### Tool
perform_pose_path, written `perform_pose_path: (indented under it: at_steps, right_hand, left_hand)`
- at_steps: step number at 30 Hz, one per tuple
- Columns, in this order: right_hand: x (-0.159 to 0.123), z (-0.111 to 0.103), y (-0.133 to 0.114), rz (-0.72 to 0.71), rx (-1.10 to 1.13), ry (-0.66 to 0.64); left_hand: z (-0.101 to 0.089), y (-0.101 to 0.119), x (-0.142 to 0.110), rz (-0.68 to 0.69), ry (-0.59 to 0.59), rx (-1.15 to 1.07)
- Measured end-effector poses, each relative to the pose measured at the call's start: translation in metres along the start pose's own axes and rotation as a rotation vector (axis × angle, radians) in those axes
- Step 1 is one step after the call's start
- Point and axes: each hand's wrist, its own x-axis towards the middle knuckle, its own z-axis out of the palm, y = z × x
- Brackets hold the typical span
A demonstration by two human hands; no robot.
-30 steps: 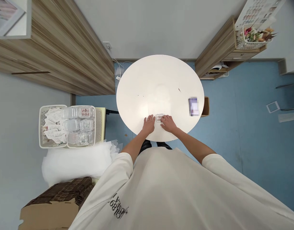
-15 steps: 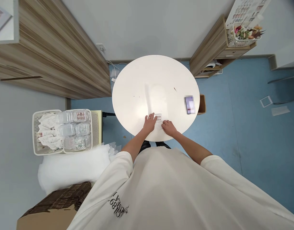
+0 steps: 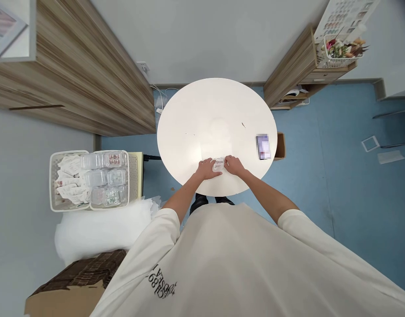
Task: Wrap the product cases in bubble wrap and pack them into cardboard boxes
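A small clear plastic case (image 3: 218,164) with rows of tiny pieces inside lies on the white oval table (image 3: 185,105), near its front edge. My left hand (image 3: 207,169) holds the case from the left, its thumb stretched along the near side. At the right edge of the case, the fingers of my right hand (image 3: 234,165) are bent and pressed against it. A faint pale patch shows on the table just beyond the case; whether it is a sheet of film or a reflection I cannot tell. The fingertips partly cover the case.
A purple blurred item (image 3: 263,146) lies at the table's right side. A small dark scrap (image 3: 243,125) is beyond my right hand. To the left stand white baskets (image 3: 52,185) with clear cases and papers, a white roll of wrap (image 3: 100,235) and a cardboard box (image 3: 67,299).
My right hand has moved left to the case, and my left thumb has swung out along its near side. The pieces inside look paler. The camera view has shifted slightly.
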Motion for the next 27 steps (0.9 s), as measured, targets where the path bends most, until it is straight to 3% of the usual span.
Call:
perform_pose_path:
  at_steps: [3,7,10,13,16,18,24,27]
  right_hand:
    - [0.011,-0.004,-0.001,0.042,-0.025,-0.035]
    - [0.019,-0.006,-0.001,0.067,-0.027,-0.054]
    - [0.024,-0.005,0.0,0.079,-0.046,-0.047]
    - [0.027,-0.003,0.0,0.09,-0.07,-0.04]
    - [0.03,-0.002,0.0,0.104,-0.066,-0.046]
    - [0.032,-0.003,0.0,0.106,-0.057,-0.052]
    - [0.028,-0.008,-0.001,0.13,0.026,-0.035]
    - [0.014,-0.009,-0.003,0.08,-0.005,0.154]
  left_hand:
    - [-0.004,-0.001,0.002,0.024,0.0,0.024]
    - [-0.011,-0.002,0.005,-0.063,0.031,-0.01]
    - [-0.015,0.001,0.006,-0.08,0.179,0.103]
    - [-0.013,0.007,0.005,0.096,0.282,0.263]
    - [-0.005,0.012,0.004,0.321,0.198,0.376]
    - [0.003,0.013,0.004,0.371,0.173,0.425]
    - [0.018,0.006,0.012,0.229,0.2,0.436]
    - [0.02,0.005,0.014,0.191,0.203,0.392]
